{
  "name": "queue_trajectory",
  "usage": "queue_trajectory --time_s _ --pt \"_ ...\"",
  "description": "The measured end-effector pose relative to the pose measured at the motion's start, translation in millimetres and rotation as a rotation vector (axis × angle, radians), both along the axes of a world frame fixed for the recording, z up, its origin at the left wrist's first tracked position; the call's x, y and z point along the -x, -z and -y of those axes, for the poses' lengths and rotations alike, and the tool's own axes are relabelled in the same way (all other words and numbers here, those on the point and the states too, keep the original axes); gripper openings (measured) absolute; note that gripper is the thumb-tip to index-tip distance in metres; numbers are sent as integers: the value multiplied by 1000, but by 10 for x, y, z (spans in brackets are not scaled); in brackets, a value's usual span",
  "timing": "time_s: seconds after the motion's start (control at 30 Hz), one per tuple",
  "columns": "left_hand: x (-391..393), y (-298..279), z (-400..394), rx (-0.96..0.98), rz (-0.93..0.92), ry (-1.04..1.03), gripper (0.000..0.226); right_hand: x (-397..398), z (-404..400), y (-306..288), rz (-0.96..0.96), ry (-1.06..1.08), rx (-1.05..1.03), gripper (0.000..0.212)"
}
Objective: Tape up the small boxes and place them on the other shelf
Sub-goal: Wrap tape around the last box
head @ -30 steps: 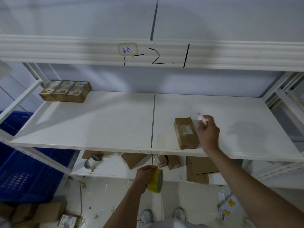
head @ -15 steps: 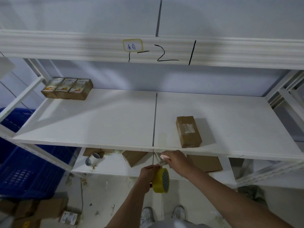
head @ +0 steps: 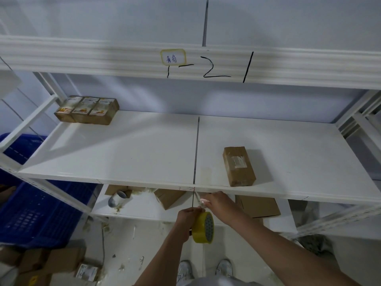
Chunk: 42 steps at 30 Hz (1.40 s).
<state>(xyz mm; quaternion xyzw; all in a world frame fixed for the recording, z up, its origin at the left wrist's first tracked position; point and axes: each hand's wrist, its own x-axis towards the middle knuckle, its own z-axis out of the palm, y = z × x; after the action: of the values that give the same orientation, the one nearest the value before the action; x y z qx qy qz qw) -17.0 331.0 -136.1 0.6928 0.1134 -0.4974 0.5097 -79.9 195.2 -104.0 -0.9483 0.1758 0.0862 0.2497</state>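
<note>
Tape stretched off the roll, ready to foul

Low centre, my left hand (head: 186, 218) grips the yellow tape roll (head: 204, 228); my right hand (head: 216, 204) pinches a thin tool, maybe a cutter, at the tape strip (head: 196, 198). I judge the strip could twist and stick to itself. Beyond, the small box (head: 239, 166) lies on the shelf (head: 123, 153) right of centre; three printed boxes (head: 87, 109) sit upper left

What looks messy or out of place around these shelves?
The lower shelf holds a tipped-over roll among crumbs and skewed cardboard boxes. Scraps litter the floor. The brown box above lies slightly askew.
</note>
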Motion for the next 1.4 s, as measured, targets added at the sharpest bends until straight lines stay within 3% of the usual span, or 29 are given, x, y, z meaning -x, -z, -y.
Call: queue_trajectory --time_s 0.43,0.6,0.77,0.9,0.97,1.23,1.4 --pt "-14 -11 3 -10 -2 3 12 -52 25 17 -56 -135 172 16" --pt "-2 -27 -5 11 -50 -12 23 42 106 22 -23 -159 179 21" --pt "-25 -12 -13 11 -37 0 17 155 166 -49 -3 -161 117 15" --pt "-13 101 -133 -51 31 75 13 330 303 -27 -69 -63 71 24" --pt "26 161 -205 -60 20 80 14 431 393 -46 -4 -4 53 20" --pt "12 110 -36 9 42 39 13 507 746 -440 672 304 95 24" --pt "10 3 125 58 31 31 16 525 1233 -444 584 662 117 24"
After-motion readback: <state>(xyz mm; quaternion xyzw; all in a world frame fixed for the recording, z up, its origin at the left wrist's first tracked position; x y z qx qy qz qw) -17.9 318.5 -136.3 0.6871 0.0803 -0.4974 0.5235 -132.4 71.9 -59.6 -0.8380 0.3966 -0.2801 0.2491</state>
